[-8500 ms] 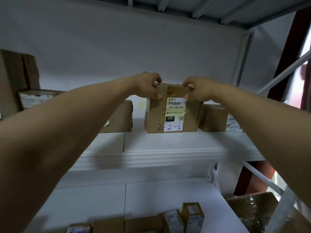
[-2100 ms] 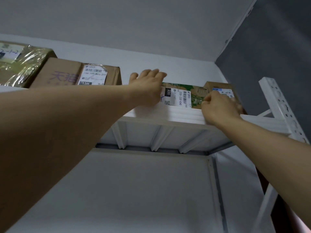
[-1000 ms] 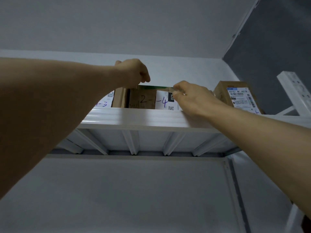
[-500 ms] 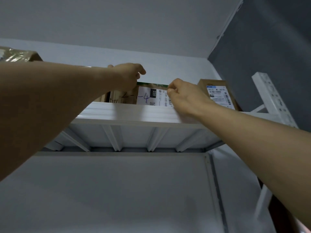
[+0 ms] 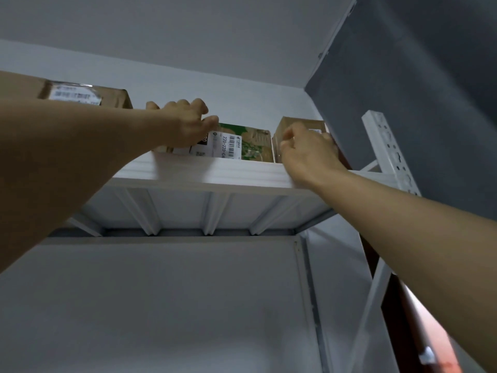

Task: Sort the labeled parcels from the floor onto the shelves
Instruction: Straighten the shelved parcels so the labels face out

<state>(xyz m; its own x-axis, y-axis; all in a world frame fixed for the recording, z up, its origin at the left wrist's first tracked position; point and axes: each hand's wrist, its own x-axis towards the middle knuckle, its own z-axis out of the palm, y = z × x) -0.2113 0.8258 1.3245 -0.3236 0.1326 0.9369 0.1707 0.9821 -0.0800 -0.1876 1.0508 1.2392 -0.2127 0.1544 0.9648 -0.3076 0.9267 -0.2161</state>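
White steel shelving fills the view from below, against a pale wall and ceiling, with a dark grey panel on the right. Along the top shelf three boxes stand in a row behind its front lip.

The middle parcel has a green and tan printed face. Its white shipping label is turned sideways and bears a barcode and the code "220-220-C", whose end is cut off by the shelf lip. A black patch with white digits sits just left of that, half hidden by the left hand.

The left box, plain brown under shiny tape, carries a white barcode label too blurred to read. The right box is plain brown; a white label on it shows only as a sliver past the right hand. A perforated white upright stands at the far right.

The left hand's fingers are bent and bunched over the left end of the middle parcel, with one fingertip pressed to its top front edge. The right hand's fingers are curled against the near left corner of the right box, just beside the middle parcel's right end. Whether they pinch either box cannot be told.
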